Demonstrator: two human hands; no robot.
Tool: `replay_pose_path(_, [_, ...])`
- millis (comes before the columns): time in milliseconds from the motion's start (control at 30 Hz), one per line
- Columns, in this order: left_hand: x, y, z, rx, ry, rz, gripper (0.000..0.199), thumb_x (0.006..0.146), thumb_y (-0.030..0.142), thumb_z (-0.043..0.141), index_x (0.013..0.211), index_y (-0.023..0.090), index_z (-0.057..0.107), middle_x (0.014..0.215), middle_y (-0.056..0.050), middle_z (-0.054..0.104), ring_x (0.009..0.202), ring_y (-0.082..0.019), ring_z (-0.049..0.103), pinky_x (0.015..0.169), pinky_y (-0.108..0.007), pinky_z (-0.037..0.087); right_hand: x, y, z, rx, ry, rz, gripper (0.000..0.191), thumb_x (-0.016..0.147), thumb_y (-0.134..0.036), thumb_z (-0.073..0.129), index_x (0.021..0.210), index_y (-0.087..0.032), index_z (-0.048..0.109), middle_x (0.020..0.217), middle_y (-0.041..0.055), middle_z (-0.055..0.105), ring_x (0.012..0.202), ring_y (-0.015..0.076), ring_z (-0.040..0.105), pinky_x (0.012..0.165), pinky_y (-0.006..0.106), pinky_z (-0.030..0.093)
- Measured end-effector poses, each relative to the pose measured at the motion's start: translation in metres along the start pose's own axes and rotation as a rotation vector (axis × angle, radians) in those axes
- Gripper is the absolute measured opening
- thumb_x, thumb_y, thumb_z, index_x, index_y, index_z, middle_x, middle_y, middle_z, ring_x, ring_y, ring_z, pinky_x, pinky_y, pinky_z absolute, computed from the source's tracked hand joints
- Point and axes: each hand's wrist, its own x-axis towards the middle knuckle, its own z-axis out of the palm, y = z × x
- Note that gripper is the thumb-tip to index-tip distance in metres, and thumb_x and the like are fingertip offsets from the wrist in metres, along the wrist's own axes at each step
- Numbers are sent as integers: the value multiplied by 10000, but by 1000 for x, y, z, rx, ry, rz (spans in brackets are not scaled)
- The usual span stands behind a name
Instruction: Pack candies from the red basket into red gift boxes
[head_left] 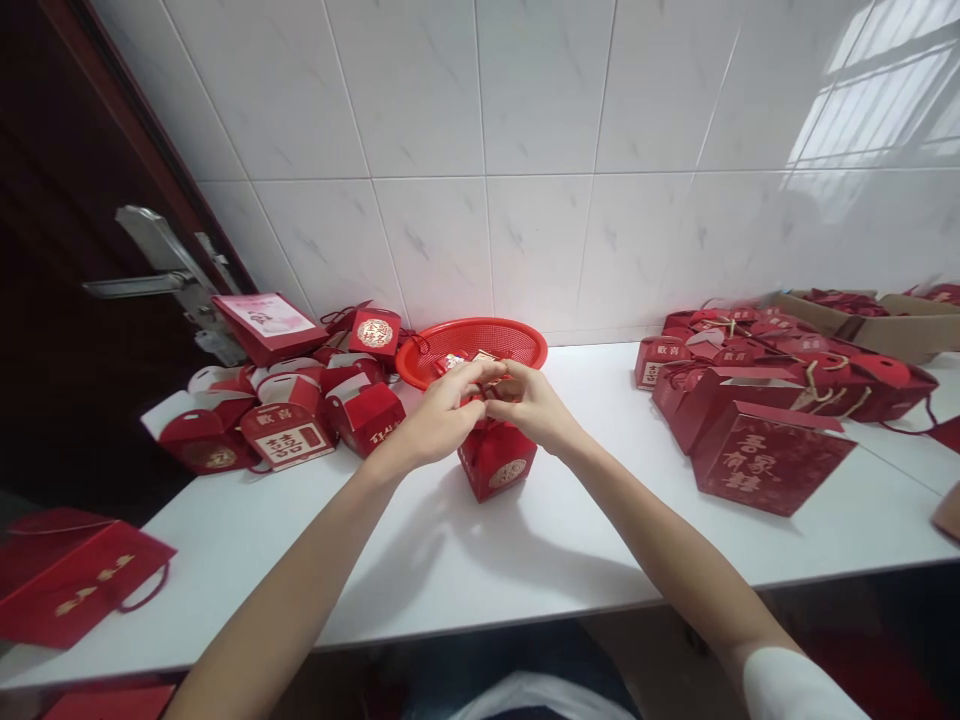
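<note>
A small red box with a round gold emblem stands upright on the white table, in the middle of the view. Both hands meet over its top. My left hand and my right hand have their fingertips pinched together at the upper part of the box, around what looks like its cord or top flaps, which the fingers partly hide. Just behind the hands is a red mesh basket with small wrapped items in it.
Several red boxes crowd the left by a door handle. A red bag lies at the front left. More red boxes and a cardboard carton are at the right. A tiled wall is behind.
</note>
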Motion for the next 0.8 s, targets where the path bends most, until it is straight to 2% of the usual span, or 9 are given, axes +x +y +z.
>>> replay_pose_path(100, [-1,0,-2,-53,-23,-32,476,773,186,535,1238,231,623,1332,-62,606,1147,-241,631,900,-373,574,1,-2,-2,96,8,33,246,648,-175,659,889,-191,610,796,-3,675,753,172,663,724,329,555])
replay_pose_path(167, [-3,-5,-3,-63,10,-56,442,790,233,580,1231,225,616,1364,-69,583,1143,-242,630,899,-370,572,1,-2,-4,160,29,48,226,645,-195,690,863,-184,630,837,8,687,793,172,670,747,322,553])
replay_pose_path(267, [-10,-19,-2,-22,122,-62,440,808,337,639,1232,227,601,1358,-82,583,1112,-248,639,899,-391,569,1,-1,-7,225,62,95,225,638,-232,749,830,-185,642,839,12,694,803,170,670,764,321,548])
replay_pose_path(400, [-19,-43,6,227,298,-89,524,756,466,716,1215,239,609,1291,-84,601,1059,-264,646,908,-428,548,2,2,-9,292,102,136,261,609,-239,792,819,-189,644,772,0,683,767,161,659,714,295,534])
replay_pose_path(500, [-24,-58,15,393,256,-115,473,752,508,719,1136,240,652,1223,-78,613,1117,-286,612,975,-442,504,2,3,-8,308,115,144,242,612,-230,777,802,-190,634,757,-9,677,740,154,661,723,296,531])
replay_pose_path(600, [-27,-66,22,414,176,-153,402,790,488,691,1092,226,663,1181,-86,623,1092,-282,612,967,-433,499,0,5,-8,256,67,177,234,626,-223,741,822,-188,617,703,-20,655,640,136,627,683,296,511])
replay_pose_path(800, [-25,-70,26,326,150,-177,364,772,390,697,1085,207,666,1119,-88,651,1046,-278,616,925,-423,498,-2,10,-12,-97,1,74,277,612,-155,656,871,-202,572,621,-76,503,609,124,523,616,271,437])
